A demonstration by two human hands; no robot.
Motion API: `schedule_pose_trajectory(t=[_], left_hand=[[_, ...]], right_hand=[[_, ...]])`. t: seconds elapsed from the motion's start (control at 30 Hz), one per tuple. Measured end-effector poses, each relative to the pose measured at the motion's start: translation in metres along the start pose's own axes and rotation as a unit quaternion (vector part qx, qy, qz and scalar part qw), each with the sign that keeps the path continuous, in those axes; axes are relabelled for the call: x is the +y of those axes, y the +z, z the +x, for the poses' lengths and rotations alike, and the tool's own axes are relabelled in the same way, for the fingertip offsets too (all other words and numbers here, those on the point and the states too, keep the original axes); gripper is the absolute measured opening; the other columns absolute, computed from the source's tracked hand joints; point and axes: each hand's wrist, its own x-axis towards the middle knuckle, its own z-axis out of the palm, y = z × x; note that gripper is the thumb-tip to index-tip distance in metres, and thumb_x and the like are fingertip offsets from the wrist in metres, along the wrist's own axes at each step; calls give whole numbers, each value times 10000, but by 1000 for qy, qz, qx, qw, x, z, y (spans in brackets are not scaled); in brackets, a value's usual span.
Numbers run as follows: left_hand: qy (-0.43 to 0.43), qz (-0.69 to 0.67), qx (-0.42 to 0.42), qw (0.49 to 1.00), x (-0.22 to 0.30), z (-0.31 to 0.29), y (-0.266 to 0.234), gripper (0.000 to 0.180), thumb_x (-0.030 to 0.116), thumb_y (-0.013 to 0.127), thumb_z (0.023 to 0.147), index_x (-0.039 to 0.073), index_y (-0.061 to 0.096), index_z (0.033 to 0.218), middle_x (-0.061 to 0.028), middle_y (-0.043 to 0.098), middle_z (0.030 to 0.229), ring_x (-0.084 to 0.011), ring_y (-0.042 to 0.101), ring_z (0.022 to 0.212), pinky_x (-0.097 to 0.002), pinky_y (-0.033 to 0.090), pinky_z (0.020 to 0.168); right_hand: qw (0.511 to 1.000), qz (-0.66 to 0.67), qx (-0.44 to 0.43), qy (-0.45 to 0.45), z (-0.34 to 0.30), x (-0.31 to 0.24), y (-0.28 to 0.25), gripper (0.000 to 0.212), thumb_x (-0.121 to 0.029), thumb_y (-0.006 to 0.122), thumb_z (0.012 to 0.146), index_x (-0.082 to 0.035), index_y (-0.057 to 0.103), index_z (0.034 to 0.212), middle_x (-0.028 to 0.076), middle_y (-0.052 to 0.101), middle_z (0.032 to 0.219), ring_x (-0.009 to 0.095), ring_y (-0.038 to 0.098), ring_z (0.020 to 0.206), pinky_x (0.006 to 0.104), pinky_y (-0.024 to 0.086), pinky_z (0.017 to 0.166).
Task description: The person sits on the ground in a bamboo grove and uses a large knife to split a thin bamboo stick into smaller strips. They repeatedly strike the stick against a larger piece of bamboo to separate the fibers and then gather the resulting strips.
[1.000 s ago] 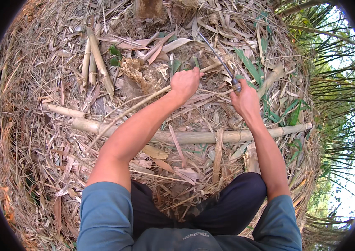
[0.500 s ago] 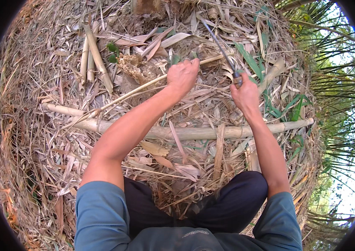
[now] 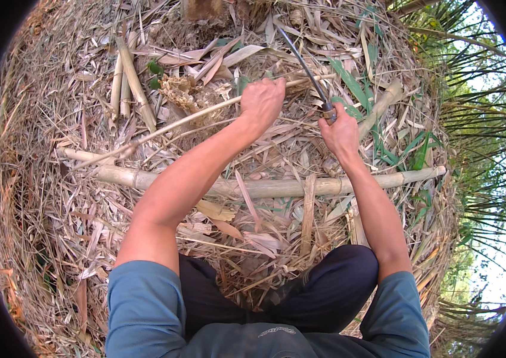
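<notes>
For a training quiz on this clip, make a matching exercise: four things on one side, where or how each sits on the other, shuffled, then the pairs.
Things:
1. left hand
2. right hand
3. thick bamboo pole
4. short cut bamboo pieces

Places or states:
A. lying crosswise on the dry leaves, in front of the knees
B. lying in a group at the upper left
C. closed on a thin pale stalk
D. closed on the handle of a long dark blade

Pairs: 1-C, 2-D, 3-A, 4-B
</notes>
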Motion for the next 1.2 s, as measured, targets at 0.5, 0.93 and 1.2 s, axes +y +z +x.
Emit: schedule_pose_trajectory(t=[0.5,0.93,1.2], left_hand=[[-92,-196,-300,929,-16,18,-30,625,471,337,1047,-52,678,1067,-278,692,1031,-439,656,1027,-520,504,908],[-144,-220,-274,925,-37,15,7,771,581,290,1032,-70,704,1028,-296,661,1142,-445,610,1130,-518,458,985],[-136,-221,-205,944,-30,12,13,799,598,278,1030,-63,713,922,-296,691,989,-460,650,1011,-537,498,899]], right_hand=[[990,138,27,3,0,-6,5,338,-220,682,779,-26,643,1053,175,646,683,348,651,646,435,502,658],[994,106,22,5,2,-6,-6,341,-212,686,781,-32,637,1067,188,650,701,344,656,663,433,507,672],[998,-47,-6,-33,9,-11,1,338,-213,699,791,-57,618,1080,235,667,743,415,666,740,473,511,685]])
